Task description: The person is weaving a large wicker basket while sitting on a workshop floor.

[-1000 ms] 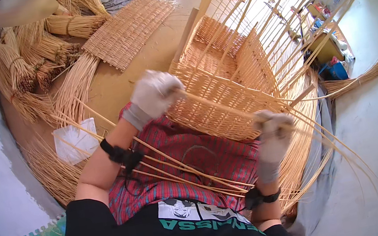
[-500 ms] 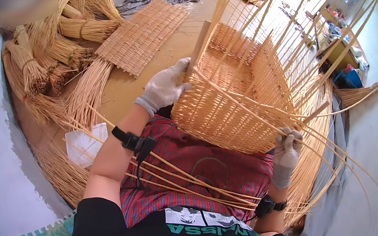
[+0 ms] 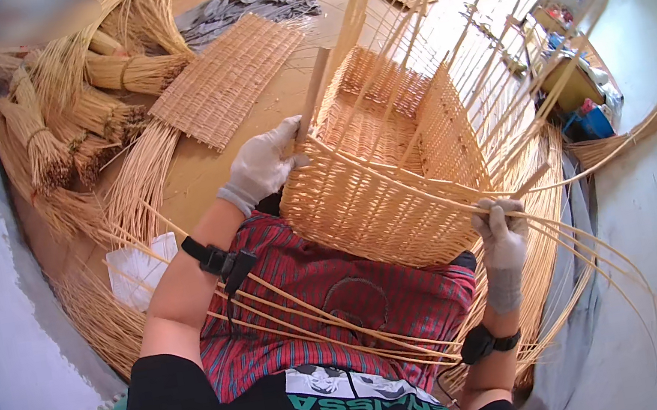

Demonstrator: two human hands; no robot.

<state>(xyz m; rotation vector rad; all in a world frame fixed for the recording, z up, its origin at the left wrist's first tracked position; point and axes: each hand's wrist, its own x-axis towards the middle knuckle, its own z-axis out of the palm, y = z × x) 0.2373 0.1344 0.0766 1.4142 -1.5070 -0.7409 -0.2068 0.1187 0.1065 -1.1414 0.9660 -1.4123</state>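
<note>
A half-woven wicker basket (image 3: 386,213) tilts over my lap, its long upright stakes rising away to the upper right. My left hand (image 3: 263,164), in a pale work glove, closes round the basket's near left corner beside a flat wooden corner post (image 3: 312,90). Also gloved, my right hand (image 3: 501,232) pinches the willow rods (image 3: 563,228) at the near right corner, where their loose ends curve out to the right. A second corner post (image 3: 531,180) sticks out just above that hand. Several loose rods (image 3: 315,335) lie across the red checked cloth (image 3: 275,301) on my lap.
Tied bundles of willow rods (image 3: 41,149) lie on the floor at the far left, beside a flat woven panel (image 3: 229,78) and a grey cloth (image 3: 248,8). More rods (image 3: 543,265) spread at the right along the wall. A blue container (image 3: 593,122) stands at the back right.
The basket has shifted slightly left and turned a little. My right hand has risen, and the rods in it now lie closer along the rim. My left hand keeps its corner hold.
</note>
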